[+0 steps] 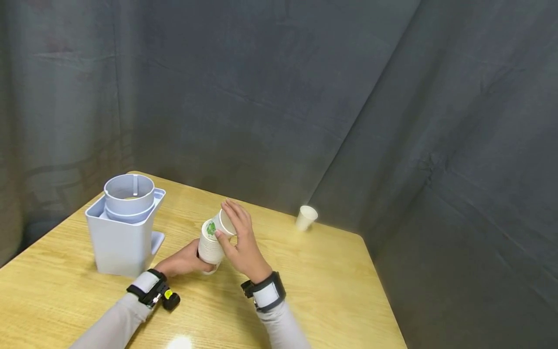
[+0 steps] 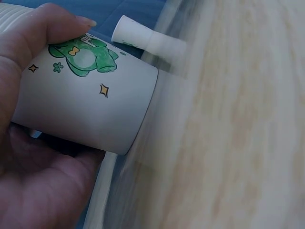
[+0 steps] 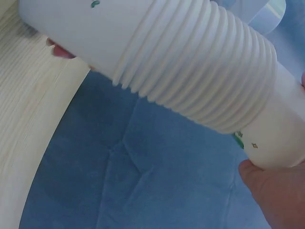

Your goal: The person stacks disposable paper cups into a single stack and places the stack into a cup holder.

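My left hand (image 1: 185,261) grips a nested stack of white paper cups (image 1: 210,249) around its lower part, tilted over the table. In the left wrist view, a green cartoon print shows on the stack's end cup (image 2: 95,109) between thumb and palm. At the top of the stack, my right hand (image 1: 246,247) holds a single paper cup (image 1: 228,224) between thumb and fingers. The right wrist view shows this cup (image 3: 281,129) angled at the end of the ribbed rims, its base end still overlapping them.
A pale blue-grey square container (image 1: 117,247) with a round tube (image 1: 129,206) in its top stands at the left of the wooden table (image 1: 340,281). Another white paper cup (image 1: 306,219) stands near the back edge. Dark cloth (image 1: 244,106) hangs behind the table and along its right.
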Demonstrator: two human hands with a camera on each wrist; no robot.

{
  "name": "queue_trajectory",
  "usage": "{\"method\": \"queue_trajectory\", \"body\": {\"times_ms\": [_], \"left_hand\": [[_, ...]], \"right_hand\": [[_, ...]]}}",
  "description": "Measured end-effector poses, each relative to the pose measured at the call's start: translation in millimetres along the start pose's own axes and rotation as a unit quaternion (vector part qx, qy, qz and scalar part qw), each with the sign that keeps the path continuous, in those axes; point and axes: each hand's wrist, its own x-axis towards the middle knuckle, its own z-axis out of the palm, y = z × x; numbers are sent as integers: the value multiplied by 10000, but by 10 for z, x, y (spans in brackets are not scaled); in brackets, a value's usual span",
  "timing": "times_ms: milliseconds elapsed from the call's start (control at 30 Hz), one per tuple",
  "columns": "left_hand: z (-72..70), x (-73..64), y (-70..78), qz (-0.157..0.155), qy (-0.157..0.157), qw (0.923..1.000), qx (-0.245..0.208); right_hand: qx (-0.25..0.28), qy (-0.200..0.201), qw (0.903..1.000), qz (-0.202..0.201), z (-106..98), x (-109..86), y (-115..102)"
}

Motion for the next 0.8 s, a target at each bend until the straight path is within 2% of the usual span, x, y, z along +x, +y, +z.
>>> {"method": "queue_trajectory", "body": {"times_ms": [400,467,667,800], "left_hand": [[-10,-25,-13,66,-23,10000,53],[-7,-24,-18,54,-16,10000,43],[5,-13,-23,12,-24,10000,71],[16,-17,-4,-34,-9,10000,78]], "right_hand": [[-170,138,9998,24,118,75,-15],[-295,-37,9995,75,145,80,-7],[-883,-1035,9905,219,220,68,41],[-436,-1143,9917,393,193,59,86]]}}
